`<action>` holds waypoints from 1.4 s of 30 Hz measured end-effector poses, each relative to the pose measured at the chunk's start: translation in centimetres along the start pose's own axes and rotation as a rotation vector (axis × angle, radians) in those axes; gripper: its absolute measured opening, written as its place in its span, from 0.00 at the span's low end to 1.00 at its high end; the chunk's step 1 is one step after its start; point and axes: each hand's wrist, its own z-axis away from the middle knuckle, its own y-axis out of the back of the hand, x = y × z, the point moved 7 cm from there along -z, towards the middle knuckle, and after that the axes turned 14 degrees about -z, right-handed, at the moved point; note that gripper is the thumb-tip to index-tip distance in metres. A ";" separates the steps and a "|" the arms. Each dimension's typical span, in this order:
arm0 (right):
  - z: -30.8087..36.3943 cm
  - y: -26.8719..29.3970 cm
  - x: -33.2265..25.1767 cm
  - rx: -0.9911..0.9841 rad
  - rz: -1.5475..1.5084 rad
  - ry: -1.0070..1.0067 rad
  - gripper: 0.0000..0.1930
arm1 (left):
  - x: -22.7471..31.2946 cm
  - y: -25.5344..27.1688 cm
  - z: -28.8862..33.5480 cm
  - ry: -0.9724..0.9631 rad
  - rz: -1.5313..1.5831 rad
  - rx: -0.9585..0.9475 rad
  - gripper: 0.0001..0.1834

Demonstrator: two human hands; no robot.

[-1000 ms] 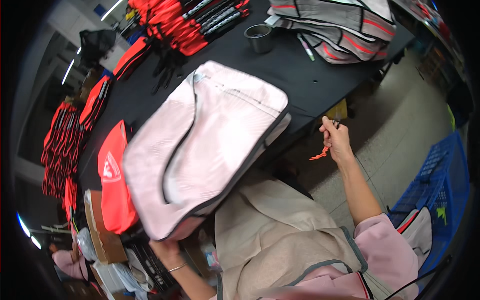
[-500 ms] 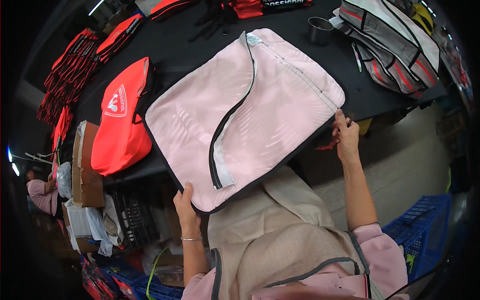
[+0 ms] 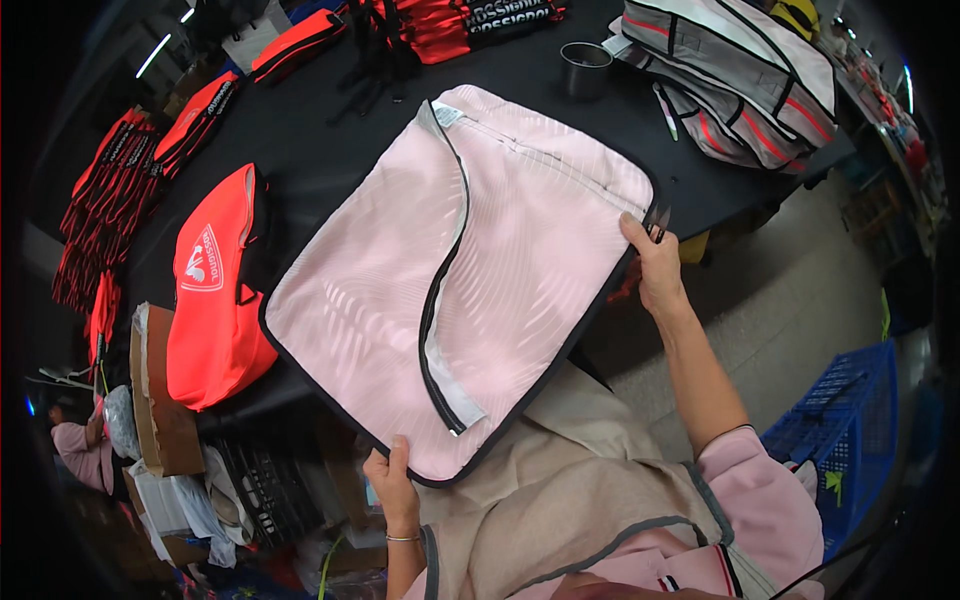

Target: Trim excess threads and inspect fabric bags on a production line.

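Observation:
A pink patterned fabric panel (image 3: 545, 260) with black-bound edges and rounded corners is held out over the dark table. Across it, an opened zipper (image 3: 432, 330) runs in a curve, its pale tape turned out near the lower end. My left hand (image 3: 393, 485) pinches the panel's near left edge, thumb on top. The far right edge is gripped by my right hand (image 3: 655, 265), thumb on top. A small pair of thread snips (image 3: 657, 222) shows its pointed tips beside that hand's fingers; the rest of it is hidden.
A bright red-orange bag (image 3: 215, 290) lies left of the panel, near an open cardboard box (image 3: 165, 390). Stacked red-and-black bags (image 3: 100, 205) line the far left. A metal cup (image 3: 585, 70) and a grey-white bag (image 3: 735, 80) stand far right. A blue crate (image 3: 845, 430) sits lower right.
The panel has come lower and left in the view and turned slightly, with both hands still on it. The whole view has shifted too. The snips' tips show more plainly now.

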 end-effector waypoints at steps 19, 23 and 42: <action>-6.7 -3.3 -5.5 0.275 0.837 0.652 0.20 | 19.9 -0.4 -11.7 -0.635 -0.642 -0.032 0.22; -6.3 -10.4 -4.5 -0.136 0.677 0.436 0.12 | 15.0 -1.6 -18.9 -0.636 -0.991 -0.127 0.32; -2.3 -27.5 4.3 -0.772 0.573 0.252 0.04 | 4.3 -8.8 -2.3 -0.055 -0.075 -0.082 0.16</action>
